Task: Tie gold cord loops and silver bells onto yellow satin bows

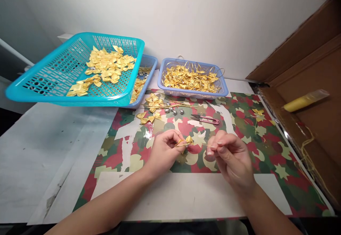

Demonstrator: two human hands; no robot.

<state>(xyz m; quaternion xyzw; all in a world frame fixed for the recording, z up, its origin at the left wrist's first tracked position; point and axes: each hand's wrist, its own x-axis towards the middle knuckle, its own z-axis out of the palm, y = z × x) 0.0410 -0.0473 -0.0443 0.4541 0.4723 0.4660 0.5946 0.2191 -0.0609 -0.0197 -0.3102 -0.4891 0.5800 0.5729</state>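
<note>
Fingers of the left hand (163,149) are pinched on a small gold bow (188,140) above the near surface (186,196); a thin gold thread (204,144) is gripped by the right hand (231,157), just right of it.

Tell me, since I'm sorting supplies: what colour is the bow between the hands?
Golden yellow bow, clearest in the head view.

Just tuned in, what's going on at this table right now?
A person sits at a table covered with a patterned sheet. The left hand pinches a small gold bow, and the right hand holds a thin gold thread running from it. Pink snips, small silver bells and loose bows lie beyond, before baskets of bows: teal and lavender.
</note>
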